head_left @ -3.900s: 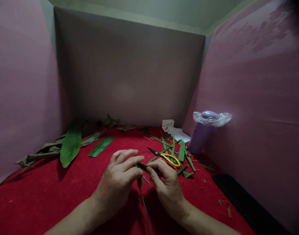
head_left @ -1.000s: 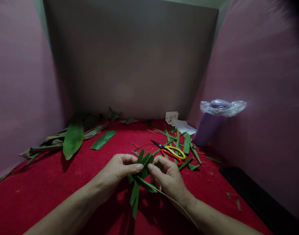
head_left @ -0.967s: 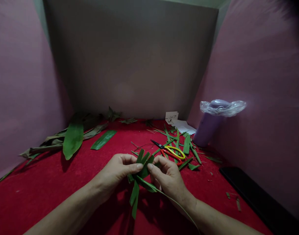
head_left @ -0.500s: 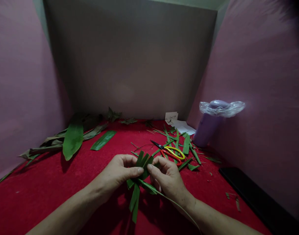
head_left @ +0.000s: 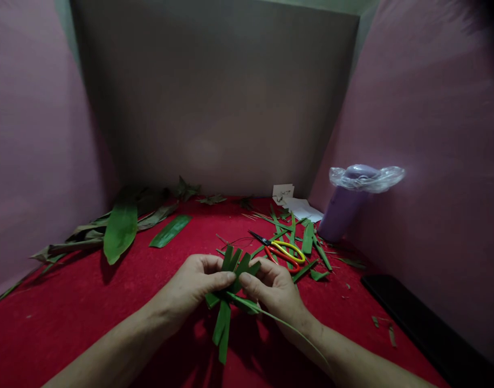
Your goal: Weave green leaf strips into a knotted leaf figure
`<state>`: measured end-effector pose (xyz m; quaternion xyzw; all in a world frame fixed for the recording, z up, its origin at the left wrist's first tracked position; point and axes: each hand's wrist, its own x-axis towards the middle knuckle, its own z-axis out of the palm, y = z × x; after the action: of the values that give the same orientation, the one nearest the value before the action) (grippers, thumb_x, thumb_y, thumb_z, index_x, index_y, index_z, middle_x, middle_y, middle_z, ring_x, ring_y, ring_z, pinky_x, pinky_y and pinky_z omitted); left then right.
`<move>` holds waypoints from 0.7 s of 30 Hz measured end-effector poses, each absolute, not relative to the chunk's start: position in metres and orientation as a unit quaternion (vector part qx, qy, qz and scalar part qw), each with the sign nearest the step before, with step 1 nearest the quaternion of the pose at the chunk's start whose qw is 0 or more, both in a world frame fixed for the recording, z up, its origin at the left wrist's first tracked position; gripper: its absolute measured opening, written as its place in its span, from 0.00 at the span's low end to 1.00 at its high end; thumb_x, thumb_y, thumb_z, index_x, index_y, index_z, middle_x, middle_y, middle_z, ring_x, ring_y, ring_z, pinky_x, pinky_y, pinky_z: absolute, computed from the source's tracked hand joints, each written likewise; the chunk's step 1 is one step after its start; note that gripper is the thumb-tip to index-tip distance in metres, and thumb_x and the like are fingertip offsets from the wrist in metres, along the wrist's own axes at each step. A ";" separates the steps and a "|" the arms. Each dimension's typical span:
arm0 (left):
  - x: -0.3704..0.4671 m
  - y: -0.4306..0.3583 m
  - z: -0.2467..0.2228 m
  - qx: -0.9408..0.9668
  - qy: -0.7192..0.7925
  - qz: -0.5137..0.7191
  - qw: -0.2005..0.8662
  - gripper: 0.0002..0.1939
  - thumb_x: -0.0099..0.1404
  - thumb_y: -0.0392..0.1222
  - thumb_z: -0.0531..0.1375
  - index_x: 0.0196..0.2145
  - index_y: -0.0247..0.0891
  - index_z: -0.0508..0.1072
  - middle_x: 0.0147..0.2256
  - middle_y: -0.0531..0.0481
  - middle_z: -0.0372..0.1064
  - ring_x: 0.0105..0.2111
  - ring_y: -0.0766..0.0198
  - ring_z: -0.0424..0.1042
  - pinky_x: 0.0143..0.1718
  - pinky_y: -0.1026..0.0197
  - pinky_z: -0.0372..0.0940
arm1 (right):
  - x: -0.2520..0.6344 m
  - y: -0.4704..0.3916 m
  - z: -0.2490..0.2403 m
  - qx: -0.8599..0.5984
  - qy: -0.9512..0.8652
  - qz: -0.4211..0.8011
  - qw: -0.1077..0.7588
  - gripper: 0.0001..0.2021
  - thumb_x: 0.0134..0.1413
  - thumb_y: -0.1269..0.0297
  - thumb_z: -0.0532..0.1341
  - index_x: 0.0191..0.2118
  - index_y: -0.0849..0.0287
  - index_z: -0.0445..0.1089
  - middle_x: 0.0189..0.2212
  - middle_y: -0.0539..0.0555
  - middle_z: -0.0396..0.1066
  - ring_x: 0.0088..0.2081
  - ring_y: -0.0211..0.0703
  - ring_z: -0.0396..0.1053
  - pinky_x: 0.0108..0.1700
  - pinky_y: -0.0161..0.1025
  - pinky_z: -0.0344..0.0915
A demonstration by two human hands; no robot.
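Observation:
Between my hands is a bundle of green leaf strips, crossed and fanned out, with a thin stem trailing toward my right forearm. My left hand is closed on its left side, thumb pressed on top. My right hand pinches the right side, its thumb close to the left one. The undersides of the bundle and some fingertips are hidden. Just beyond my right hand lie scissors with one yellow and one red handle, on scattered green leaf strips.
Broad green leaves and dried ones lie at the far left, with a cut leaf piece nearby. At the right stand a purple bottle in clear plastic and white papers. A black flat object lies along the right edge of the red cloth.
The upper strips of the bundle are spread wider, with one leaning further right. My right thumb has shifted slightly left and my hands remain on the bundle.

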<state>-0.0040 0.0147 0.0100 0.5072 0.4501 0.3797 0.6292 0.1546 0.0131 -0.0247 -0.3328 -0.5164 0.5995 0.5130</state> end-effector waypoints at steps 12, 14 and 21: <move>-0.008 0.016 0.004 0.507 0.453 0.354 0.642 0.09 0.47 0.41 0.68 0.24 0.33 0.76 0.20 0.52 0.73 0.20 0.67 0.68 0.24 0.65 0.59 | 0.154 0.014 -0.027 -0.349 -0.517 0.590 0.513 0.15 0.42 0.53 0.66 0.23 0.60 0.65 0.13 0.42 0.57 0.14 0.29 0.51 0.14 0.28 0.47; -0.009 0.015 0.006 0.511 0.438 0.348 0.653 0.09 0.49 0.42 0.68 0.24 0.33 0.77 0.21 0.51 0.73 0.20 0.67 0.68 0.25 0.64 0.59 | 0.154 0.014 -0.026 -0.356 -0.514 0.587 0.514 0.15 0.42 0.54 0.66 0.23 0.61 0.66 0.14 0.43 0.58 0.15 0.29 0.52 0.15 0.28 0.48; -0.007 0.012 0.008 0.503 0.418 0.374 0.657 0.14 0.52 0.48 0.65 0.26 0.32 0.77 0.22 0.49 0.73 0.20 0.66 0.66 0.24 0.65 0.58 | 0.156 0.013 -0.023 -0.351 -0.524 0.555 0.542 0.16 0.41 0.52 0.67 0.23 0.60 0.66 0.15 0.44 0.59 0.17 0.31 0.53 0.18 0.29 0.51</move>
<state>-0.0067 0.0121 0.0079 0.5032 0.4184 0.3742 0.6570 0.1557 0.0133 -0.0228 -0.3513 -0.5241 0.5550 0.5420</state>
